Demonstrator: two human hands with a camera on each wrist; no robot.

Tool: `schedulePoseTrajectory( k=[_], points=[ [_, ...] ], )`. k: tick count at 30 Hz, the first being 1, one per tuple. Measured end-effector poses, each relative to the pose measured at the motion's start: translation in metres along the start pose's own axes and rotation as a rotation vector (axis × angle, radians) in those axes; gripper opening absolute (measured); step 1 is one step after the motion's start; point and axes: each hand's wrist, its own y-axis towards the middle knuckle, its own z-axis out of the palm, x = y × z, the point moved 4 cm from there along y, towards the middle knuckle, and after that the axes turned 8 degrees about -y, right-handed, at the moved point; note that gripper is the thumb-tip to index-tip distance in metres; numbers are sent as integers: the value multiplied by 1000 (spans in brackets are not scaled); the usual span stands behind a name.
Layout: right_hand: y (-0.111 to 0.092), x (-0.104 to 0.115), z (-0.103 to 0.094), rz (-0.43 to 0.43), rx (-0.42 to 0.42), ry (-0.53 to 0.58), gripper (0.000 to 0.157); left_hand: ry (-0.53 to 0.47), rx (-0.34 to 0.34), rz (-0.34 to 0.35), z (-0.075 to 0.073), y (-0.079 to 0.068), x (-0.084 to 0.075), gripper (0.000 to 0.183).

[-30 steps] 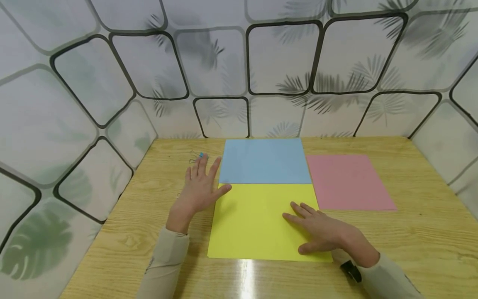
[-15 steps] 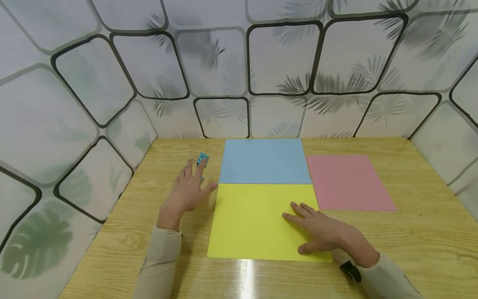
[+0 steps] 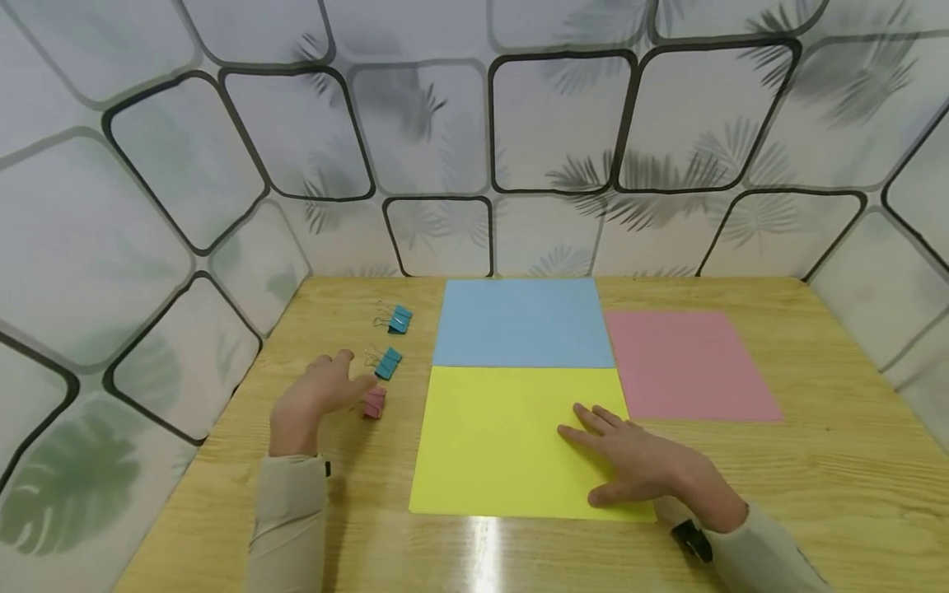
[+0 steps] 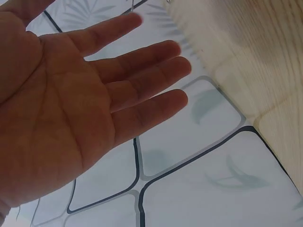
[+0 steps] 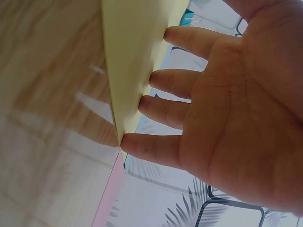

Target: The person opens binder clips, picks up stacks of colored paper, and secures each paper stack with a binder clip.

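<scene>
A yellow sheet of paper point(image 3: 504, 453) lies at the middle of the table, its far edge meeting a blue sheet point(image 3: 522, 321). With spread fingers, my right hand point(image 3: 641, 461) rests its fingertips on the yellow sheet's right part; the right wrist view shows those fingertips point(image 5: 158, 78) against the paper. Left of the sheets, my left hand point(image 3: 315, 399) hovers over the table, fingers extended and nothing held. Beside it lie a pink binder clip point(image 3: 374, 403), partly hidden by the thumb, and a blue binder clip point(image 3: 388, 363). Another blue binder clip point(image 3: 399, 319) lies farther back.
A pink sheet point(image 3: 689, 365) lies to the right of the blue and yellow ones. Patterned wall covering point(image 3: 423, 123) rises behind the wooden table point(image 3: 838, 461) and along its left and right sides.
My left hand has moved left and toward me, away from the sheets, uncovering the binder clips. The right hand stays on the yellow sheet.
</scene>
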Motion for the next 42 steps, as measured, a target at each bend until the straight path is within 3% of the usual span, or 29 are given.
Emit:
schedulePoseTrajectory(
  k=[4,8,15,23,27,33,42],
  points=[
    [1,-1,1,-1,5,-5,85,37,47,-6,1,-1,3,67],
    [1,-1,1,1,15,-8,85,36,77,32,2,3,1,55],
    [0,-3,1,13,20,-7,85,18,83,49,6,7,-3,38],
    [1,-2,0,9,3,-9,86,89,93,63,6,14,-2,37],
    [1,-2,0,15,8,-21,85,70,103,49,8,15,-2,31],
    [0,-3,0,23,0,-45,85,47,86,87,15,14,-2,30],
    [3,0,0,23,17,-11,85,81,99,52,16,15,-1,34]
  ],
)
